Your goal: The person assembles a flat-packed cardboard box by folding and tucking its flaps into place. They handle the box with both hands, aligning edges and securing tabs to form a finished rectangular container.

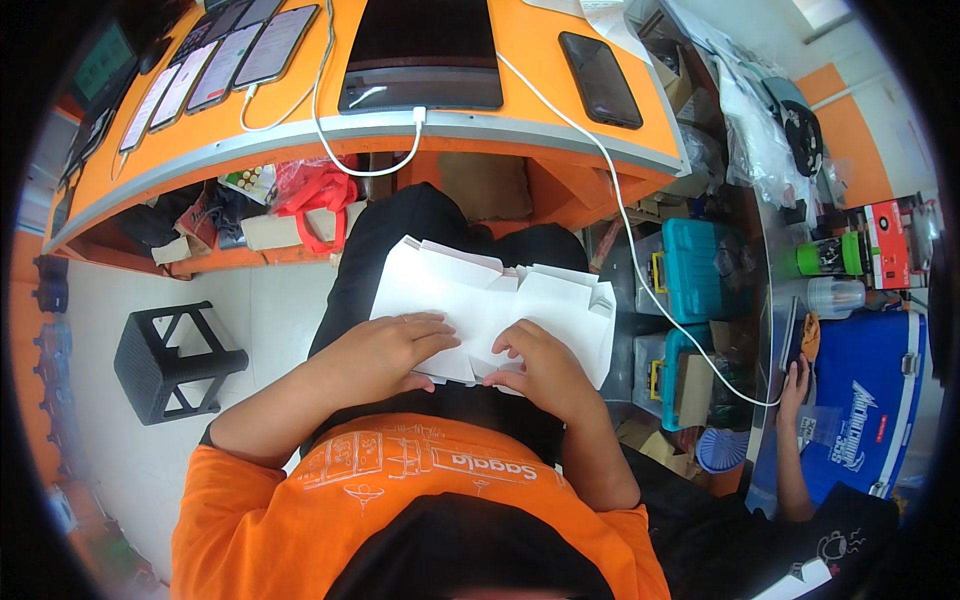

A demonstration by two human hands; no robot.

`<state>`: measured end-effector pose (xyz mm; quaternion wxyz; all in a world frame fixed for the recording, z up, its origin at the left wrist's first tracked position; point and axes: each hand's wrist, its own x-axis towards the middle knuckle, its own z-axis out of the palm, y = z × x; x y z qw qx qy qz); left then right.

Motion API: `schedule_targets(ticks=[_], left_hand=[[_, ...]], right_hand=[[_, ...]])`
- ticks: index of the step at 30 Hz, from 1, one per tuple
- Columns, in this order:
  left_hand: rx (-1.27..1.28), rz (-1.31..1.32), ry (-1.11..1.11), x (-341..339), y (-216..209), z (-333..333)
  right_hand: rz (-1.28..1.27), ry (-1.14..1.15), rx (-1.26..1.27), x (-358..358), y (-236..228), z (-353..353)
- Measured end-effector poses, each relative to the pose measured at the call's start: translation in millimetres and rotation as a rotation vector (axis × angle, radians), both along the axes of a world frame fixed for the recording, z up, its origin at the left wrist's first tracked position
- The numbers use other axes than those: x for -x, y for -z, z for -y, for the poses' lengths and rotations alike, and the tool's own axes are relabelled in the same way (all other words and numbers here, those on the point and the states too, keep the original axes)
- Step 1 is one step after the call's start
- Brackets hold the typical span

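Across my lap lies an unfolded white cardboard box (450, 290), its panels spread out flat with small flaps raised along the edges and a fold near its middle. My left hand (405, 350) rests flat on its left near part, fingers stretched out and thumb apart by the near edge. On the near right part, my right hand (535, 365) has its fingers curled, with a small flap between thumb and fingers. What lies beneath the cardboard is hidden.
Ahead stands an orange table (290, 125) with a black tablet (420, 60), several phones and white cables. A black stool (180, 360) is at left. Teal toolboxes (705, 270) and a blue cooler box (865, 400) are at right, near another person's hand (793, 385).
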<state>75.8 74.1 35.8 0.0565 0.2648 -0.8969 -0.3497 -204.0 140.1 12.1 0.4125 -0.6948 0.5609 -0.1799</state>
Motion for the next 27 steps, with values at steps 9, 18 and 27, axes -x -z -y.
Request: schedule_targets(ticks=[9,18,27], left_hand=[[-0.034,0.019,0.013,-1,6,9],[-0.036,-0.011,-0.011,-3,-26,20],[0.092,-0.077,-0.036,-5,-50,14]], right_hand=[[-0.042,-0.075,0.085,7,5,8],[-0.181,0.072,0.320,-12,-49,-4],[-0.393,0.068,0.568,-18,-91,2]])
